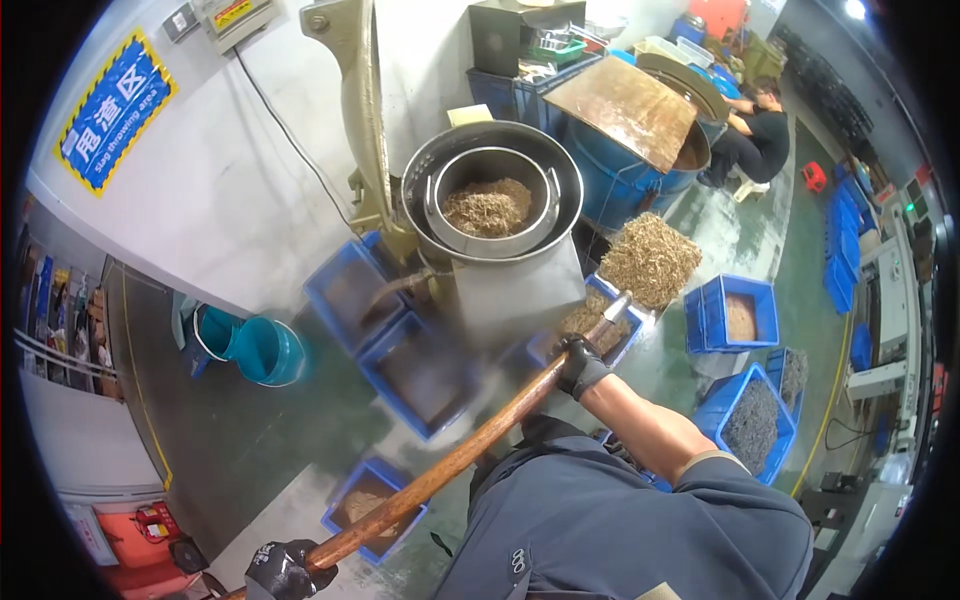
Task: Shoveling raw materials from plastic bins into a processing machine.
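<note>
A long wooden-handled shovel [470, 449] runs diagonally across in front of me. My left hand [284, 571], in a black glove, is wrapped round the handle's lower left part. Farther up, my right hand [581, 368], also black-gloved, grips the handle just below its metal socket [612, 311]. Beyond that socket sits a heap of tan metal shavings [650, 260], which hides the blade. Below the socket is a blue bin [627, 345] with more shavings. A round steel drum machine [416, 190] stands ahead, and shavings [488, 208] lie in its handled inner basket [545, 222].
Blue bins [375, 372] stand left of the machine; another [336, 503] is near the handle. Teal buckets [270, 352] stand farther left. At right are bins of shavings [752, 425]. A large blue barrel [610, 185] is behind, and a seated person [765, 140] works beyond it.
</note>
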